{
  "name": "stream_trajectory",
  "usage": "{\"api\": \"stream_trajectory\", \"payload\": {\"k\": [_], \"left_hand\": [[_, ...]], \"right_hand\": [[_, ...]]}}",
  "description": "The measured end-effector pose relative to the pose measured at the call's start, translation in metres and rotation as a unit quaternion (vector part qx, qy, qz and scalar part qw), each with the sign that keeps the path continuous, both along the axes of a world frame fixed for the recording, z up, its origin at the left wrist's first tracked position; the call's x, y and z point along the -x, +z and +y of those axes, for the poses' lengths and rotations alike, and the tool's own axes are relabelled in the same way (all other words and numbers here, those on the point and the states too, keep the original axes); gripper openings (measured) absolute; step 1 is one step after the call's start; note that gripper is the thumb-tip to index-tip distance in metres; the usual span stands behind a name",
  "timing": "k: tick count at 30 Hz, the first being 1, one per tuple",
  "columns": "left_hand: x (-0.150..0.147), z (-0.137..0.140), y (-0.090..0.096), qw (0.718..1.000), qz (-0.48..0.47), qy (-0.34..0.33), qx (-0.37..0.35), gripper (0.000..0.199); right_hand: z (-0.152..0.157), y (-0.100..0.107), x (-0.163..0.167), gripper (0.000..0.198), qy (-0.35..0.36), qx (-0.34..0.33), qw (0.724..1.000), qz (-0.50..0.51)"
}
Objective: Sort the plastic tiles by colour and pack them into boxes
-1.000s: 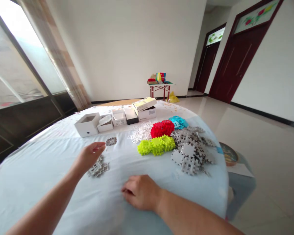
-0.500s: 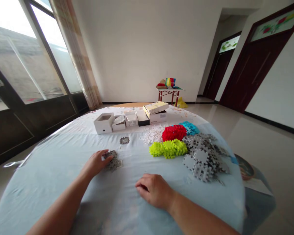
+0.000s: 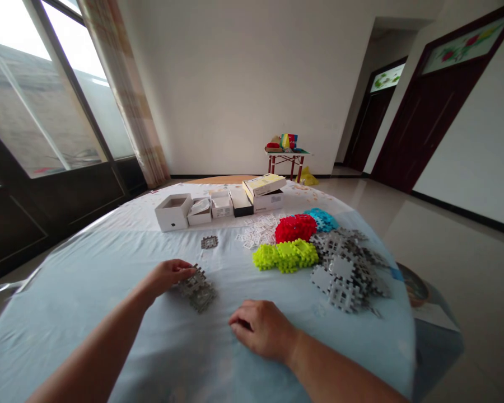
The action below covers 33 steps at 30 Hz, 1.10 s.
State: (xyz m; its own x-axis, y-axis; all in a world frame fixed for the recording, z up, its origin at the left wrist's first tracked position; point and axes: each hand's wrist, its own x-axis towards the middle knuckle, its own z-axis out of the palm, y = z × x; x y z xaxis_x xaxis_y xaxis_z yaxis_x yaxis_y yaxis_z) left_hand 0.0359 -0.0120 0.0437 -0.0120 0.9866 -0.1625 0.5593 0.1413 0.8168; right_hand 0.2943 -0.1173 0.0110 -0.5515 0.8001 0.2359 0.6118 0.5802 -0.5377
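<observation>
My left hand [image 3: 173,276] pinches the upper edge of some linked grey interlocking plastic tiles [image 3: 200,294] between thumb and fingers. The tiles tilt down toward the middle of the table, and their lower end seems to be at or just above the cloth. Loosely curled, my right hand [image 3: 262,329] rests on the cloth to the right of them, with nothing visible in it. A separate flat grey tile piece [image 3: 209,242] lies beyond my left hand.
To the right are piles of lime-green tiles [image 3: 285,256], red tiles [image 3: 295,228], blue tiles [image 3: 324,220] and grey tiles [image 3: 342,274], with small white pieces [image 3: 258,229] behind. Several boxes [image 3: 173,215] line the back of the cloth-covered round table [image 3: 88,274].
The grey tiles have been raised and tipped by my left hand, with their lower part swung toward me. My right hand keeps its place on the cloth. The view has shifted slightly.
</observation>
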Motion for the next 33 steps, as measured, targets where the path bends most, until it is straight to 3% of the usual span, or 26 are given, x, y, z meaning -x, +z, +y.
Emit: {"api": "stream_trajectory", "payload": {"k": [7, 16, 20, 26, 33], "left_hand": [[-0.004, -0.005, 0.009, 0.989, -0.139, -0.001, 0.054, 0.043], [-0.034, 0.001, 0.025, 0.991, -0.129, 0.014, -0.032, 0.046], [-0.081, -0.002, 0.034, 0.986, -0.158, -0.057, 0.001, 0.05], [-0.179, -0.009, 0.04, 0.957, -0.123, -0.259, 0.049, 0.036], [-0.255, -0.009, 0.033, 0.929, -0.125, -0.342, 0.07, 0.04]], "right_hand": [[0.003, -0.004, -0.001, 0.021, 0.011, 0.007, 1.0, 0.002], [0.006, 0.001, -0.003, 0.024, 0.026, 0.009, 0.999, -0.016], [0.009, 0.008, -0.003, 0.026, 0.018, 0.028, 0.998, -0.052], [0.009, 0.011, -0.004, 0.029, 0.011, 0.048, 0.996, -0.072], [0.011, 0.014, -0.007, 0.021, 0.022, 0.045, 0.996, -0.078]]}}
